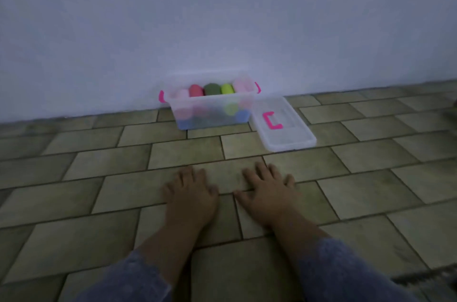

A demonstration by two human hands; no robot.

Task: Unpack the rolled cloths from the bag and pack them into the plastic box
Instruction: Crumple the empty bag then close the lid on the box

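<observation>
A clear plastic box (210, 101) with pink side handles stands on the floor against the wall. Several rolled cloths fill it: a red roll (196, 90), a dark green roll (212, 89), a lime roll (227, 89) and pale pink ones, with more rolls showing through the clear wall below. Its clear lid (294, 137) with a pink handle lies flat on the tiles just right of the box. My left hand (189, 191) and my right hand (268, 190) rest palm down on the floor, fingers spread, well in front of the box and holding nothing. No bag is in view.
Beige rectangular floor tiles (99, 165) stretch all around. A white wall (222, 17) rises right behind the box. A dark fringed edge (430, 277), perhaps a rug, shows at the bottom right corner.
</observation>
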